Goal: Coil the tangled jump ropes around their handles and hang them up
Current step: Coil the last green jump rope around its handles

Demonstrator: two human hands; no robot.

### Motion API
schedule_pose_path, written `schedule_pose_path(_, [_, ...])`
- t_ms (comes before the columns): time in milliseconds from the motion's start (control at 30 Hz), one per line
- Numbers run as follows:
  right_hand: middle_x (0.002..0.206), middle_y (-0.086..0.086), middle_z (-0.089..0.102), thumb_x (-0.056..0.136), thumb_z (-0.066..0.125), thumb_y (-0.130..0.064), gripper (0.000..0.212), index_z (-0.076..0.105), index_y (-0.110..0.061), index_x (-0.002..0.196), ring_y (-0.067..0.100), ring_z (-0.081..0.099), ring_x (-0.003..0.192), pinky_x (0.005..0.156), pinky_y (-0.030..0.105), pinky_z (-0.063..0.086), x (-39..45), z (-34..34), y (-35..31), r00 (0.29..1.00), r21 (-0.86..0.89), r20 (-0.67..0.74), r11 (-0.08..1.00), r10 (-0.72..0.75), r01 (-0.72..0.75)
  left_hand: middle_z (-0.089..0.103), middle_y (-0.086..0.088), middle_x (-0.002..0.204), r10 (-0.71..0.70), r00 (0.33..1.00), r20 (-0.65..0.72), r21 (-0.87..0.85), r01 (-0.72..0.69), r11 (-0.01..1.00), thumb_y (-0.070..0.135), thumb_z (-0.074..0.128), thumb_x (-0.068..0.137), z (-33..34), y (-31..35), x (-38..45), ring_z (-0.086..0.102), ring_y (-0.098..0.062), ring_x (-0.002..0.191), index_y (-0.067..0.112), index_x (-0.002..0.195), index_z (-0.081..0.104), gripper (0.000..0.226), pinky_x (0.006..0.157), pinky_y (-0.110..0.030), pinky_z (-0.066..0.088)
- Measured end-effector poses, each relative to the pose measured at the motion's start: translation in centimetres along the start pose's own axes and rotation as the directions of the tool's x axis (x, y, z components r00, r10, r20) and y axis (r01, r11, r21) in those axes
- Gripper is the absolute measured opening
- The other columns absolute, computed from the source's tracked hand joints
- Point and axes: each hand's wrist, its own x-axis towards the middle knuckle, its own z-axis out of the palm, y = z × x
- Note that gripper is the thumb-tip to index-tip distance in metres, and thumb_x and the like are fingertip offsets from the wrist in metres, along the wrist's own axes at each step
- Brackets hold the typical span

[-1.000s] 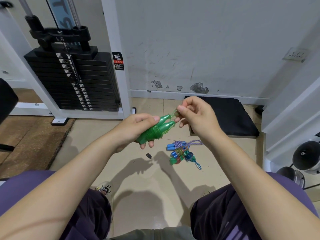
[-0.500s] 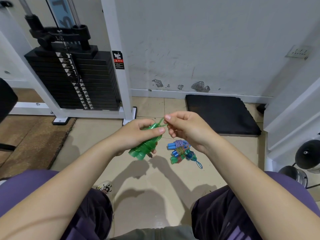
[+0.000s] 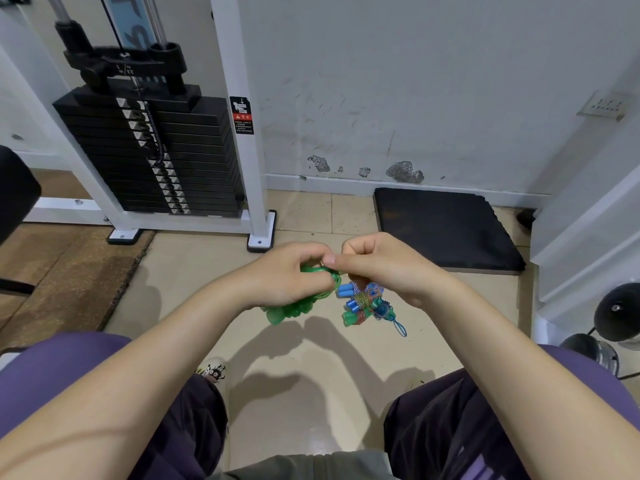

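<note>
**Green rope in both hands, tight corner all round**

I am looking down at a left hand [image 3: 289,275] gripping the green jump rope [image 3: 294,308] — handles bundled in the curled fingers, their ends poking out below the palm. The right hand [image 3: 381,268] is pinching the green cord just beside the left thumb, knuckles nearly touching.

Open floor [image 3: 304,344] is lying between the knees and toward the wall; that is where I am seeing room. On the left a white machine frame [image 3: 242,161] and its black weight stack [image 3: 149,157] are hemming things in, its foot close to the hands. On the right a white ledge [image 3: 585,244] is closing the side, with a black pad [image 3: 446,226] against the wall.

Directly under the right hand, a second bundle of ropes [image 3: 365,304] — blue handles, mixed cords — is resting on the floor.
</note>
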Motion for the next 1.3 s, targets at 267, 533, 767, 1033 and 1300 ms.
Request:
schedule_pose_path(267, [0.066, 0.010, 0.046, 0.087, 0.070, -0.023, 0.034, 0.051, -0.014, 0.061, 0.018, 0.043, 0.056, 0.062, 0.027, 0.039, 0.3, 0.6, 0.4, 0.996, 0.242, 0.063, 0.968, 0.057, -0.071, 0.055, 0.006, 0.058, 0.029, 0.999, -0.031, -0.031, -0.030, 0.999, 0.018, 0.076, 0.086, -0.3, 0.1, -0.3, 0.046, -0.006, 0.049, 0.021, 0.074, 0.071, 0.013, 0.049, -0.017, 0.038])
schedule_pose_path(533, [0.045, -0.002, 0.037, 0.082, 0.073, -0.017, 0.046, 0.042, -0.018, 0.048, 0.014, 0.035, 0.046, 0.060, 0.038, 0.018, 0.3, 1.6, 0.8, 0.987, 0.350, -0.162, 0.936, 0.017, 0.041, 0.066, -0.007, 0.066, -0.058, 0.998, 0.020, -0.117, 0.060, 0.991, 0.021, 0.069, 0.085, -1.3, -0.1, -0.6, 0.062, -0.016, 0.059, 0.010, 0.082, 0.069, 0.011, 0.054, -0.021, 0.048])
schedule_pose_path(767, [0.046, -0.002, 0.039, 0.085, 0.067, -0.005, 0.043, 0.042, -0.014, 0.051, 0.014, 0.036, 0.046, 0.054, 0.025, 0.036, 0.5, 0.7, 0.4, 0.974, 0.519, -0.221, 0.851, 0.046, 0.078, 0.051, -0.007, 0.056, -0.057, 0.994, 0.090, -0.164, 0.071, 0.984, 0.022, 0.064, 0.093, -0.6, 0.5, -0.1, 0.052, -0.024, 0.053, 0.014, 0.078, 0.062, 0.018, 0.048, -0.020, 0.043])
schedule_pose_path(1033, [0.063, 0.013, 0.056, 0.092, 0.065, -0.013, 0.023, 0.050, -0.008, 0.075, 0.020, 0.054, 0.050, 0.053, 0.029, 0.049, 0.0, 0.1, 0.9, 0.993, 0.309, -0.092, 0.950, 0.072, -0.040, 0.072, 0.011, 0.083, -0.087, 0.995, 0.053, -0.060, 0.090, 0.994, 0.041, 0.085, 0.074, -1.7, -1.2, -0.1, 0.067, -0.006, 0.075, 0.027, 0.099, 0.072, 0.031, 0.075, -0.027, 0.056])
schedule_pose_path(1300, [0.047, 0.004, 0.041, 0.085, 0.072, -0.009, 0.041, 0.036, -0.017, 0.066, 0.015, 0.035, 0.036, 0.040, 0.021, 0.023, 0.2, 0.5, 1.0, 0.982, 0.338, -0.184, 0.941, 0.037, 0.027, 0.067, -0.013, 0.075, -0.131, 0.991, 0.029, -0.221, 0.135, 0.966, 0.039, 0.080, 0.078, -1.4, -1.2, -0.2, 0.068, -0.029, 0.063, 0.002, 0.097, 0.060, 0.045, 0.059, -0.036, 0.056])
